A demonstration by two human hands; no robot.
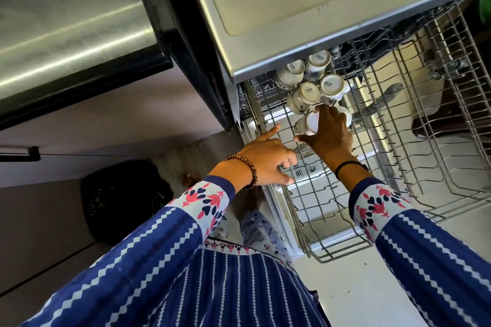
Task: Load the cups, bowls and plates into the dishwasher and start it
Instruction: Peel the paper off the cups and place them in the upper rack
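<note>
The dishwasher's upper wire rack [393, 125] is pulled out over the open door. Several white cups with blue patterns stand upside down at the rack's far left corner, among them one at the back [317, 62] and one nearer [305, 95]. My right hand [328, 135] grips another white cup [308, 123] in the rack, just in front of that group. My left hand [268, 159] rests on the rack's left rim, forefinger pointing forward, other fingers loosely curled over the wire.
The dishwasher's steel top [292, 8] overhangs the rack's back. A steel counter edge [66, 42] lies to the left. A black bag [122, 199] sits on the floor at lower left. Most of the rack's right side holds no dishes.
</note>
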